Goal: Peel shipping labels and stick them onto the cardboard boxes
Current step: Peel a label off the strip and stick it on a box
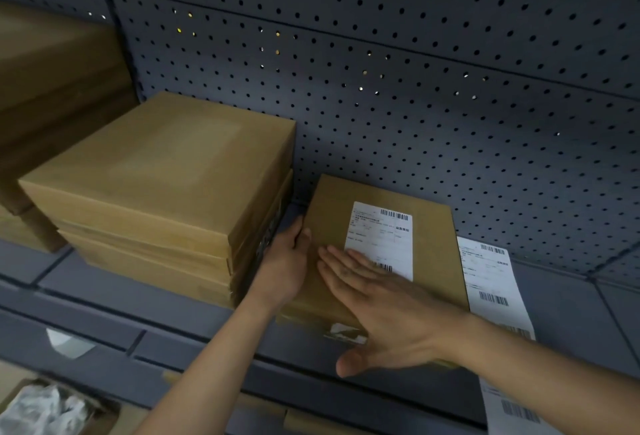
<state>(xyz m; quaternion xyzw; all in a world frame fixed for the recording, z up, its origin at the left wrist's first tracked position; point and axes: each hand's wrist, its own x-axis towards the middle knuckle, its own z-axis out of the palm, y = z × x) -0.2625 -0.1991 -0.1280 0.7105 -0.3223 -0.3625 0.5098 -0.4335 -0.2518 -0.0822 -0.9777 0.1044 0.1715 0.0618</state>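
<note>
Labelling station, head view. The labelled box (433, 244) lies flat on the shelf (121, 289), its far end close to the pegboard (415, 70) and its near end at the shelf's front lip. The shipping label (381, 233) sits on the box's top face. The left hand (287, 268) grips the box's left edge, fingers curled over the side and thumb on top. The right hand (381, 306) lies flat with straight, spread fingers across the near part of the top and the label's lower edge. Likely faults: pressure confined to the lower edge may leave the label's far corners unbonded. An uneven sweep may trap a crease or bubble. A push toward the person could slide the box off the lip if the left hand's hold loosens. Just right of the box, a label strip (491, 282) trails over the shelf front, and the right forearm crosses it, so a careless withdrawal could drag the strip down. Just left of the box stands a stack of boxes (156, 171) with no label visible on top. The gap between is narrow and confines the left hand. Further left are larger cartons (52, 70). Below and left of the box is an open carton of crumpled plastic (52, 407).
</note>
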